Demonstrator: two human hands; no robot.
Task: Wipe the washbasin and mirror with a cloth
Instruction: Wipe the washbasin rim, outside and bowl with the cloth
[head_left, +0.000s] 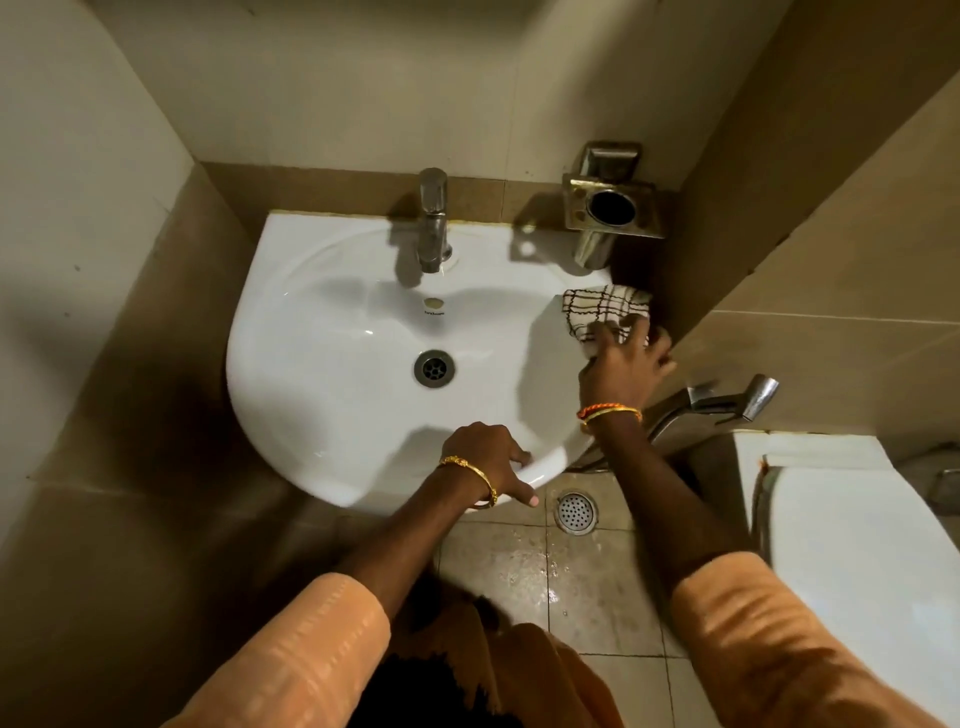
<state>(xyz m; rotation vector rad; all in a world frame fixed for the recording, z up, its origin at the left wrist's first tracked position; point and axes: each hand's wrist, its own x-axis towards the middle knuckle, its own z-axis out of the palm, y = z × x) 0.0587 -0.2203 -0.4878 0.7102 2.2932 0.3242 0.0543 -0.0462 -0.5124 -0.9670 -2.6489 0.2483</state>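
So the white washbasin (332, 374) fills the middle of the frame, and I'd guess the wiping is only partway through, since the checked cloth (605, 312) is sitting up on the rim at the right edge, just below the steel tumbler holder (613, 210) and well right of the tap (432, 223). The right hand (621, 371) has its fingers curled down pressing on that cloth, while the left hand (493, 462) holds nothing, fingers spread and hooked over the front rim. No mirror in view at all, so that part looks still to do.
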